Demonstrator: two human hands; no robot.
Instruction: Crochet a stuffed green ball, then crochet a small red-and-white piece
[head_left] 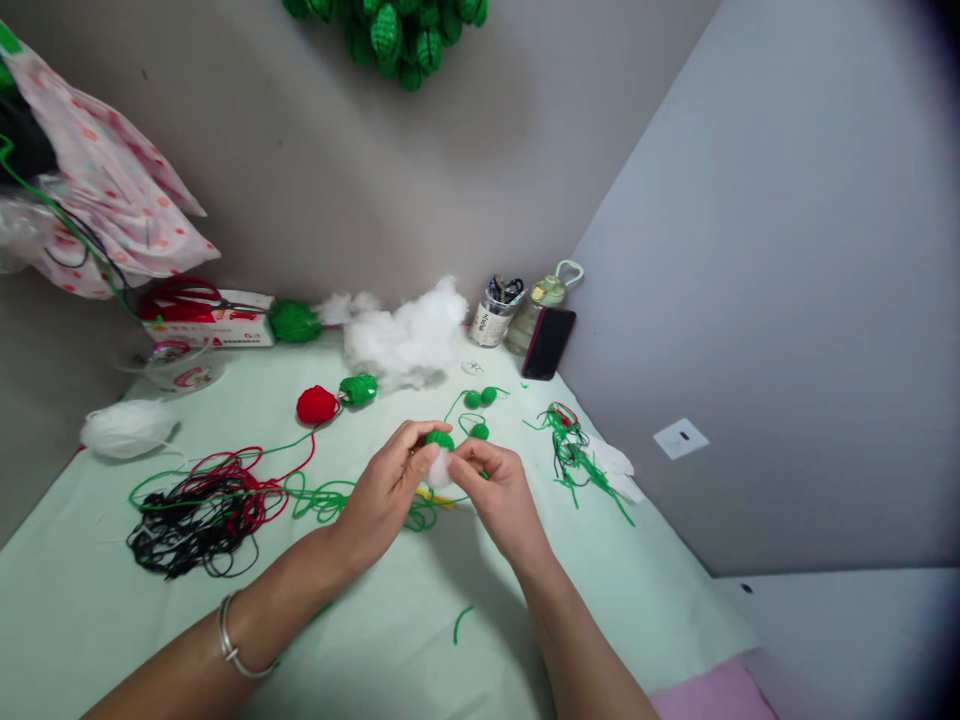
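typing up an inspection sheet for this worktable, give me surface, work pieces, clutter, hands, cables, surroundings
Surface: pale green cloth, laid over the table.
Work pieces: small green crocheted piece with white stuffing against it.
Clutter: tangled black yarn, red yarn ball, green yarn scraps, fluffy white heap.
Hands: left hand holds the green piece; right hand has fingertips at the stuffing, exact grip unclear.
Cables: nothing seen at the wall plate.
Surroundings: phone tilted beside a bottle; green crocheted pieces high against the wall.
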